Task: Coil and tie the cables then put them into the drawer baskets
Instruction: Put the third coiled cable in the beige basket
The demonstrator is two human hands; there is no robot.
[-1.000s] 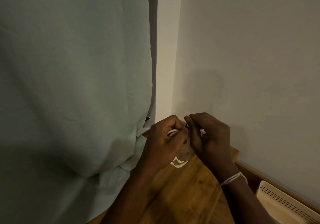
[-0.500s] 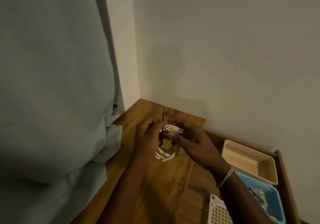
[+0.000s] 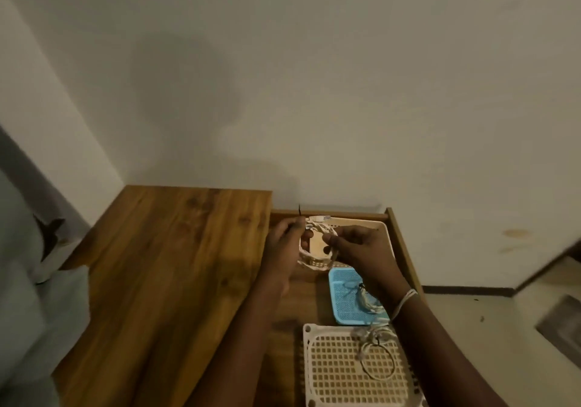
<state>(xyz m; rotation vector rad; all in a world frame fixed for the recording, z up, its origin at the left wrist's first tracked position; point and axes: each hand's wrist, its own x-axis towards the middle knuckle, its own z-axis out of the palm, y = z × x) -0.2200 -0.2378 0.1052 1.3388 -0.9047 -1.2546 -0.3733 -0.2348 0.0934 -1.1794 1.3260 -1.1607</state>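
Left hand [image 3: 284, 243] and right hand [image 3: 361, 249] pinch coiled cable [image 3: 314, 249] over beige basket [image 3: 382, 229]. Blue basket [image 3: 342, 299], white basket [image 3: 333, 372] at 6 o'clock, each holding cable.

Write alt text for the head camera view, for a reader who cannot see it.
Two hands hold a coiled white cable above a beige basket at the far end of an open wooden drawer; the left hand and right hand each grip the coil. Nearer lie a blue basket and a white lattice basket, each holding a cable.
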